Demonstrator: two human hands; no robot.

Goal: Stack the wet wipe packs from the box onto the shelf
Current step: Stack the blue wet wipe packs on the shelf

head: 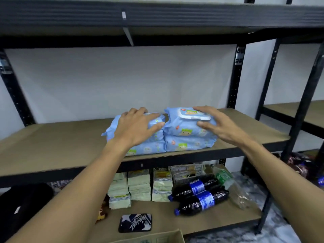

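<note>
Two side-by-side piles of light blue wet wipe packs lie on the middle shelf board (52, 142). My left hand (135, 128) rests with spread fingers on the top of the left pile (154, 146). My right hand (217, 124) is open around the right end of the top pack (185, 123) of the right pile, fingers over its white lid and thumb against its side. A corner of the cardboard box (157, 237) shows at the bottom edge.
Below, the lower shelf holds stacked cracker packets (140, 186), two dark soda bottles (198, 195), a green bottle (223, 174), a dark patterned pouch (135, 222) and a black bag (22, 206). A black upright (235, 76) stands right of the piles. The upper shelf beam (157, 16) runs overhead.
</note>
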